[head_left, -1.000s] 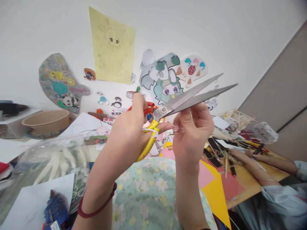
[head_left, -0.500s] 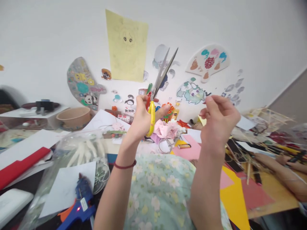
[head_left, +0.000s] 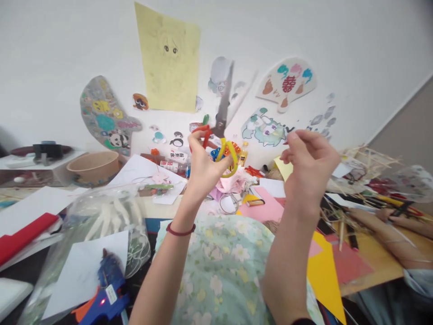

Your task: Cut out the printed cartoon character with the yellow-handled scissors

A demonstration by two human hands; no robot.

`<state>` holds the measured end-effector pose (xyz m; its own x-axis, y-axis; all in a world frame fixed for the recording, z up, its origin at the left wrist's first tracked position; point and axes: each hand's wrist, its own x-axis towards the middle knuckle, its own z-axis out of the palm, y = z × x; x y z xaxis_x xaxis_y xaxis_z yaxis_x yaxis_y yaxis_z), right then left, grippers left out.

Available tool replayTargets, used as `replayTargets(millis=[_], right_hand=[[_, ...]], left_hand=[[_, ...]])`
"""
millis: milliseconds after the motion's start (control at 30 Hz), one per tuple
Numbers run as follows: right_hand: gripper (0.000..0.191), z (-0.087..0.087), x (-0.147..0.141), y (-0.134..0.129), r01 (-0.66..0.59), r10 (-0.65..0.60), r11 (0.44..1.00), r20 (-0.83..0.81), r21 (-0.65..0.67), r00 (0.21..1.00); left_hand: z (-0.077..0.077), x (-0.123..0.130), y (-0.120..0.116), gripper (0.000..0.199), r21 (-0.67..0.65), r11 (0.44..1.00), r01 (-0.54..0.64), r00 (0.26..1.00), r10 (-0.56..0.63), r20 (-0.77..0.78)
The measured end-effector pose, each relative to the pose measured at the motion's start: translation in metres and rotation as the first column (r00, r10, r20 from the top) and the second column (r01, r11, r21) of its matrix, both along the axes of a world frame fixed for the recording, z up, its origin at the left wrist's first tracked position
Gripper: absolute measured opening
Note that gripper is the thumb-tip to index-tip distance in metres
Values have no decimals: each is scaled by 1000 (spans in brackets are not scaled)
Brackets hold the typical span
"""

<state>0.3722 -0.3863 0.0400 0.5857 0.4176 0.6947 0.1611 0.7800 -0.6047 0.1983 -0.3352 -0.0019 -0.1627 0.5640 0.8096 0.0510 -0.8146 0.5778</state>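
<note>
My left hand (head_left: 208, 162) is closed on a pair of scissors (head_left: 221, 118) with one red and one yellow handle loop. Their blades are spread and point up toward the wall. To the right, my right hand (head_left: 306, 158) is raised with thumb and fingertips pinched together. A small dark reddish bit shows at its fingertips, too small to name. Behind the scissors lies a bunched pink cloth (head_left: 233, 183) with a ring-shaped clear object (head_left: 229, 204) in front of it. A green floral cloth (head_left: 219, 266) covers my lap.
At lower left, a blue glue gun (head_left: 107, 298) with a red light lies by a plastic bag (head_left: 115, 221) and white paper. A tan bowl (head_left: 93, 168) stands behind. Yellow card (head_left: 326, 275) and sticks lie at right, near another person's arm (head_left: 375, 230).
The scissors have turned in my left hand, so both handle loops now show and the blades are wider apart. The view has shifted slightly; my right hand keeps its pinch.
</note>
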Motion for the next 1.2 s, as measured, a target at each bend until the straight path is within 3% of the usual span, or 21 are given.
replayTargets(millis=[133,200,367,467,667,767,933,1100,1200], right_hand=[[10,1,-3,-8,-38,36,999,84,16,996],[9,2,-5,-12,-84,83,996,135,5,987],[5,3,-9,-22,-171,175,984,240,-41,955],[5,2,-12,-25,-173,185,983,270,-69,945],[4,2,-19,-27,-192,194,981,263,-36,945],[8,3,-23,-25,-224,225,974,206,-26,952],[21,0,-35,-19,-385,397,917,152,-101,905],[11,-3,-43,-12,-347,349,937,93,-37,932],[9,-3,-40,-12,-373,380,925,153,-73,912]], left_hand=[[9,0,-7,52,38,999,0,955,-11,296],[17,-6,-14,41,67,997,35,931,-57,360],[27,-21,-29,42,87,989,116,977,-129,171],[27,-22,-34,46,25,984,174,980,-176,94],[27,-21,-36,41,-73,933,354,929,-341,140],[29,-18,-37,39,-33,944,328,934,-319,164],[30,-4,-42,41,39,967,251,921,-251,296],[28,-5,-38,43,10,961,276,939,-272,211],[30,-15,-40,40,23,971,239,959,-239,153]])
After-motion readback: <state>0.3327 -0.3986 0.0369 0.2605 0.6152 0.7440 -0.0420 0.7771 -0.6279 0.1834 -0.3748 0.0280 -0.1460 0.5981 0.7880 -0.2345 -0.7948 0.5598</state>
